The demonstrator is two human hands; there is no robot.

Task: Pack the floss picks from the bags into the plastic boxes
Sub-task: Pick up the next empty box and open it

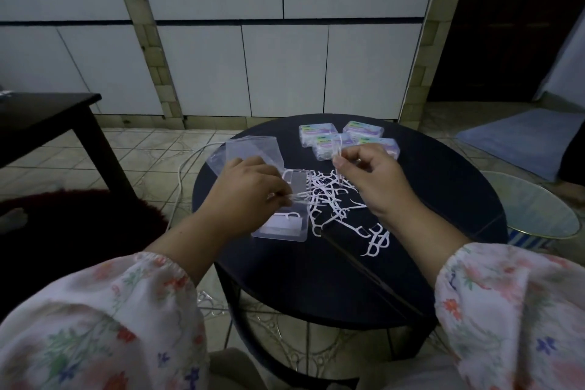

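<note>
The fingers (278, 191) of the left hand (245, 188) are curled and pinch a few white floss picks (302, 196) over an open clear plastic box (285, 225), which lies directly beneath them on the round dark surface (443, 187); one pick lies inside the box's nearer half. The fingers (340, 161) of the right hand (375, 179) pinch a small upright bundle of floss picks (337, 152), thumb against forefinger, the other fingers curled loosely. Between the two hands and spreading toward the right wrist lies a loose pile of white floss picks (335, 199), with a few stragglers (376, 242) nearer the body. Just beyond the left hand, empty clear plastic bags (250, 149) lie flat, partly hanging over the surface's edge. Beyond the right hand sit four closed plastic boxes (318, 133) with coloured labels, close together. Both forearms emerge from floral sleeves (104, 323). Farther out, a white cable (180, 177) trails over the tiled floor (142, 149) past the left hand, and a glass table (535, 203) stands outside the right hand.
</note>
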